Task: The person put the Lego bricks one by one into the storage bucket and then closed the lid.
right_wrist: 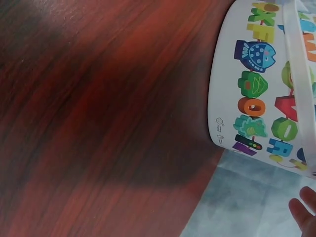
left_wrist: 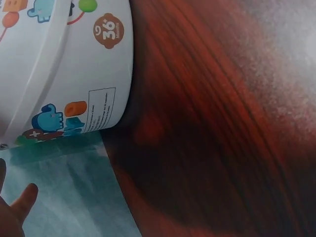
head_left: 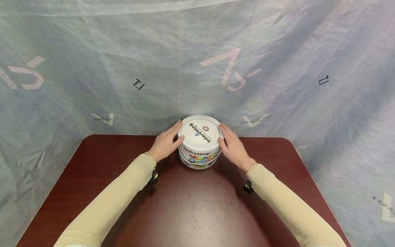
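Note:
A round white tub with a lid printed "Interesting" and colourful toy pictures on its wall stands at the far middle of the dark red table. My left hand lies against the tub's left side, fingers stretched along the lid's rim, thumb at its near edge. On the opposite side my right hand presses flat in the same way. The left wrist view shows the tub wall close up with a fingertip below it. In the right wrist view the tub fills the right side, above a fingertip.
A pale translucent sheet with printed marks hangs behind and around the table, right at its far edge behind the tub. Bare red tabletop spreads between my cream sleeves and out to both sides. Small black straps sit at my wrists.

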### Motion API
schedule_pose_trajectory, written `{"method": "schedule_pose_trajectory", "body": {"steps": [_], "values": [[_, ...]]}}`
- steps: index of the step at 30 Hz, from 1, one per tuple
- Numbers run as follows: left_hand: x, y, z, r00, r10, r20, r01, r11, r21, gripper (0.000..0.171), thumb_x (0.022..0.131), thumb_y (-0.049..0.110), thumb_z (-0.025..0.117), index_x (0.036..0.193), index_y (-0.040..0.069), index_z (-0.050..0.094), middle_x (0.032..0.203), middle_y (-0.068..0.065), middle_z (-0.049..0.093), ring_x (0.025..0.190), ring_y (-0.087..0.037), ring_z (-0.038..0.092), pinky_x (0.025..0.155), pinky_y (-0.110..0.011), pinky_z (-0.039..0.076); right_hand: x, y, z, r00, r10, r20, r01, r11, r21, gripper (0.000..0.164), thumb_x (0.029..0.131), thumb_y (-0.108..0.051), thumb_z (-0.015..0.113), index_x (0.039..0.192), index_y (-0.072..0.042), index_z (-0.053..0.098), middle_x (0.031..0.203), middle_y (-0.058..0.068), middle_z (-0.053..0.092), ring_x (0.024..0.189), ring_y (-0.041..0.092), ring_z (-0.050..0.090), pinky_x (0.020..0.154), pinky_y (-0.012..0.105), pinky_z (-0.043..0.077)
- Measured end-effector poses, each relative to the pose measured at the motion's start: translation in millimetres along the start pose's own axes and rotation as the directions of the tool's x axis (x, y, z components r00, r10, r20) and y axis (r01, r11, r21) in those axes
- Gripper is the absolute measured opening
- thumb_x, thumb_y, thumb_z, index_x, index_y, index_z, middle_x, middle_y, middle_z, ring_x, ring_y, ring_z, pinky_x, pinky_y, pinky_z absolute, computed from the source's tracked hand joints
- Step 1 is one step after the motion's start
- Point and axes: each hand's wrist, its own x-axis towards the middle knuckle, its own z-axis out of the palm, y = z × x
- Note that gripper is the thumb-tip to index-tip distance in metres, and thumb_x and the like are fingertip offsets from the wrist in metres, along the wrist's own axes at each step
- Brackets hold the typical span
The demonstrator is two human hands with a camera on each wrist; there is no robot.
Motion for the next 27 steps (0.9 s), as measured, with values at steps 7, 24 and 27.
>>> {"method": "schedule_pose_trajectory", "body": {"steps": [7,24,27], "values": [[-2.7,1.9,10.5,0.999,0.007,-0.053,-0.007,1.000,0.008,0.066,0.109,0.043,0.043,0.167,0.016,0.028,0.173,0.000,0.022,0.147,-0.032,0.045,0.111,-0.057,0.046,-7,2,1,1.000,0.001,-0.020,0.000,1.000,0.024,0.057,0.110,-0.030,0.043,0.161,-0.005,0.037,0.168,0.012,0.033,0.154,0.031,0.032,0.123,0.052,0.032],[-4.9,2.5,15.4,0.998,0.000,-0.066,0.000,1.000,0.004,0.065,0.108,0.043,0.045,0.167,0.019,0.029,0.172,0.003,0.024,0.155,-0.024,0.032,0.116,-0.057,0.041,-14,1,2,1.000,0.021,0.005,-0.021,0.998,0.056,0.058,0.112,-0.031,0.041,0.163,-0.005,0.033,0.170,0.013,0.028,0.156,0.031,0.029,0.122,0.053,0.033],[-3.0,3.7,11.8,0.999,-0.007,-0.052,0.007,1.000,-0.006,0.066,0.108,0.045,0.046,0.166,0.020,0.030,0.172,0.003,0.025,0.158,-0.022,0.025,0.119,-0.057,0.037,-13,1,-5,0.998,0.046,0.048,-0.050,0.995,0.083,0.060,0.112,-0.035,0.043,0.164,-0.007,0.032,0.171,0.011,0.025,0.157,0.031,0.026,0.124,0.054,0.030]]}}
